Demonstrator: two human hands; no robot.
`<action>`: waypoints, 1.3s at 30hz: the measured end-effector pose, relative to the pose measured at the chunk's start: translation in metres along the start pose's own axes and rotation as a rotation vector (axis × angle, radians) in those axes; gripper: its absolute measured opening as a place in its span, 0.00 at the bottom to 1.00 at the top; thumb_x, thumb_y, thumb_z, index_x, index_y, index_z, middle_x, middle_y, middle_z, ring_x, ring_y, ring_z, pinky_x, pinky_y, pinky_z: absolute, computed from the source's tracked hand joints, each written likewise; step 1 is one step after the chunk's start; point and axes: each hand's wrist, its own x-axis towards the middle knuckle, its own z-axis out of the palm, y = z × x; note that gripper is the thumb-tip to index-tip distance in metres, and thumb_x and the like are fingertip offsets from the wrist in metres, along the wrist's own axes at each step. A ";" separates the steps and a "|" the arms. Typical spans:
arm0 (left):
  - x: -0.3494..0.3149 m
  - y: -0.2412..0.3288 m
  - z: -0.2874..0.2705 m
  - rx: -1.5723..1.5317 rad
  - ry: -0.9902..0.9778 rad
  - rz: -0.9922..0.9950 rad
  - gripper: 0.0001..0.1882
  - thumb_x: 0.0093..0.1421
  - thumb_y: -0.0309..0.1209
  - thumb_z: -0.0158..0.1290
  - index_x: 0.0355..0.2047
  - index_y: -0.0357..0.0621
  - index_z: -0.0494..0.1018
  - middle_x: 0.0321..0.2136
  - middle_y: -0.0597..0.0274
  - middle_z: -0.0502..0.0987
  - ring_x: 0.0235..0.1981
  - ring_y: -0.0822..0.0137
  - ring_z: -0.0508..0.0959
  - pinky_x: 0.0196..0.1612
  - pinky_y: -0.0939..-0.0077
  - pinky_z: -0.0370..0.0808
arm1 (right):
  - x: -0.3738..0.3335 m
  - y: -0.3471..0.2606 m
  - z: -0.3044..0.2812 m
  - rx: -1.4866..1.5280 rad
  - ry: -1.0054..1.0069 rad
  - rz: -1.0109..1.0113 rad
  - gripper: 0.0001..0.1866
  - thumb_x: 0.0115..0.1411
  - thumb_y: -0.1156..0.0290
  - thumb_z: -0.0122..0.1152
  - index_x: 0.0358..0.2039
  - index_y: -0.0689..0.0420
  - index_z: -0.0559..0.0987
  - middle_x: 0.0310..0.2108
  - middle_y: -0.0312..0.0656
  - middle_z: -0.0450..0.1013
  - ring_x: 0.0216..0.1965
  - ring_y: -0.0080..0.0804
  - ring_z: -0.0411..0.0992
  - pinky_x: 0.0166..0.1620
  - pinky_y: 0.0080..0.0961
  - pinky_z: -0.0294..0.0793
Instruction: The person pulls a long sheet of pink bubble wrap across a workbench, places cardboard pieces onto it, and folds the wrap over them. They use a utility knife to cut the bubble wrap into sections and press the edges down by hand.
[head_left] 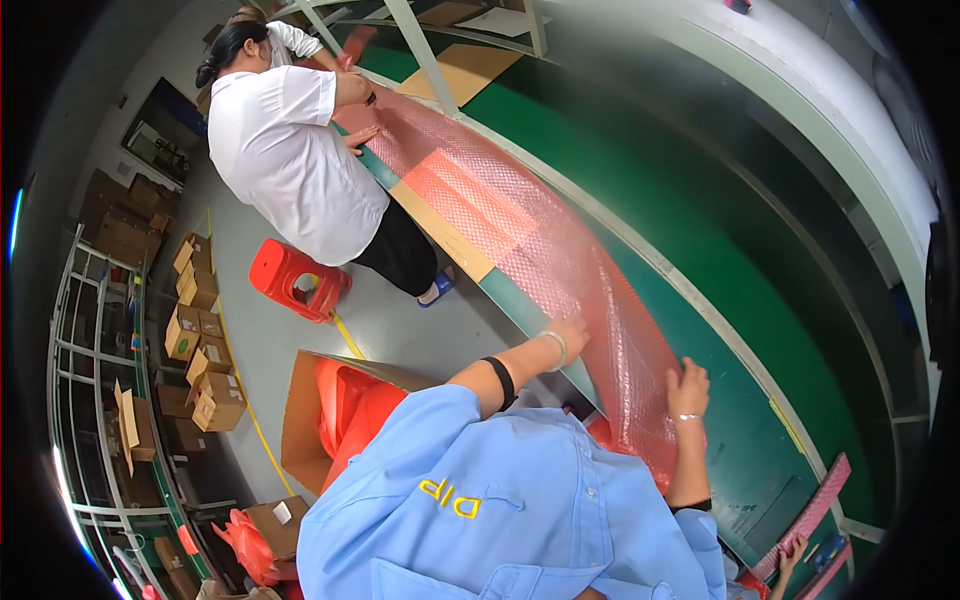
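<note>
A long sheet of pink bubble wrap [611, 340] runs along the green workbench in front of me, its near end beside my body. My left hand [568, 333] is closed at the sheet's left edge, fingers curled over it and partly hidden. On the sheet's right edge lies my right hand [688, 388], its fingers spread and stretched out. Further along, a flat piece of cardboard [450, 235] shows beside and partly beneath the translucent wrap.
A co-worker in a white shirt [280, 165] leans over the bench, with another person behind. A red stool [298, 279] and an open carton [306, 420] of red plastic stand left. Another person's hand [790, 553] holds a pink strip [815, 505] at lower right.
</note>
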 end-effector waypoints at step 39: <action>-0.041 0.002 0.011 -0.056 -0.013 -0.169 0.29 0.52 0.29 0.50 0.56 0.51 0.61 0.52 0.55 0.64 0.55 0.54 0.64 0.52 0.50 0.65 | 0.003 0.032 0.059 -0.189 0.389 -0.047 0.18 0.57 0.62 0.52 0.49 0.47 0.72 0.49 0.39 0.65 0.54 0.38 0.61 0.54 0.40 0.57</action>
